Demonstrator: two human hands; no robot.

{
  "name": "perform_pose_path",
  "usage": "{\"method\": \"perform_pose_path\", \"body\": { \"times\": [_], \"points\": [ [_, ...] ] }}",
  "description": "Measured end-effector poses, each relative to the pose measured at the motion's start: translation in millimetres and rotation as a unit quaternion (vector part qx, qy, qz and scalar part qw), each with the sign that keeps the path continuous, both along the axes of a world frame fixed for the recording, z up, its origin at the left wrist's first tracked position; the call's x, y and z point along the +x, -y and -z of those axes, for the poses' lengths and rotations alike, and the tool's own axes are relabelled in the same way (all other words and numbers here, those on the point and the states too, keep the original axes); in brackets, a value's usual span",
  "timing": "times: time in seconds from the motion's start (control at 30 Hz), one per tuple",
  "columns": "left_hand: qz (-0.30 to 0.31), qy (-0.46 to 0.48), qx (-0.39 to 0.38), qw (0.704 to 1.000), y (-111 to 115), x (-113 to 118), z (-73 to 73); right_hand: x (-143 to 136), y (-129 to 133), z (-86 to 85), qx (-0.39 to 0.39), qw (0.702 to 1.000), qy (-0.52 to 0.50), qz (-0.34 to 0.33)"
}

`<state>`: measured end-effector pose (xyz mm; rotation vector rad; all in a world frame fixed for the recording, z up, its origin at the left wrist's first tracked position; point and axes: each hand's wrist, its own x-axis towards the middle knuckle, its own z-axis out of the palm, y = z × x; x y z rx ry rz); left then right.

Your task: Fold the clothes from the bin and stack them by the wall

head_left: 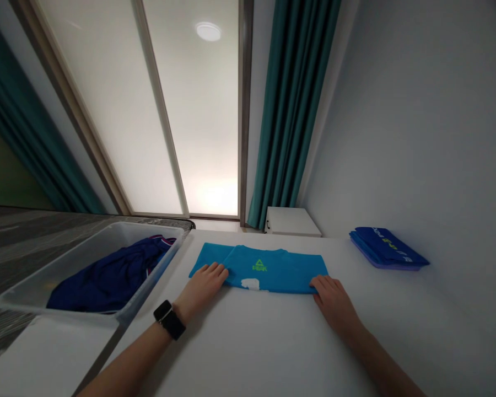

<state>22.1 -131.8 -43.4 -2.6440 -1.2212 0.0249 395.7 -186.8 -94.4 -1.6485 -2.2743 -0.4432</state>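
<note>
A bright blue shirt, folded into a wide band with a green logo and a white patch, lies on the white table. My left hand, below a black wristwatch, has its fingers pressed together on the shirt's lower left edge. At the lower right corner, my right hand has its fingers closed on the cloth. Both hands touch the shirt, and their thumbs are mostly hidden.
To the left stands a translucent plastic bin with dark blue clothes. Folded blue garments are stacked at the right by the wall. A white cabinet stands behind the table, near teal curtains.
</note>
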Motion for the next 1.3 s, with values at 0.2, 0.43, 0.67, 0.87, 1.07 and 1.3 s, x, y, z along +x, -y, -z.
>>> {"method": "perform_pose_path", "body": {
  "times": [0.2,0.43,0.67,0.87,1.07,1.3],
  "points": [
    [-0.004,0.013,-0.009,1.0,30.2,-12.7,8.7,3.0,22.9,6.2,0.018,0.999,-0.027,-0.015],
    [0.028,0.033,-0.006,0.999,43.5,-28.1,23.8,10.5,43.9,18.9,0.028,0.998,-0.054,-0.035],
    [0.025,0.053,-0.009,0.998,44.8,-29.4,26.4,12.8,51.8,22.4,0.03,0.994,-0.096,-0.035],
    [0.024,0.118,-0.021,0.993,42.5,-31.4,29.7,15.5,65.3,27.4,0.026,0.991,-0.133,-0.017],
    [0.038,0.228,-0.044,0.972,44.9,-32.3,21.8,28.7,75.7,29.5,0.03,0.981,-0.186,0.056],
    [0.054,0.271,-0.043,0.96,39.6,-34.3,24.4,36.9,73.0,25.3,0.039,0.961,-0.245,0.125]
  ]
}}
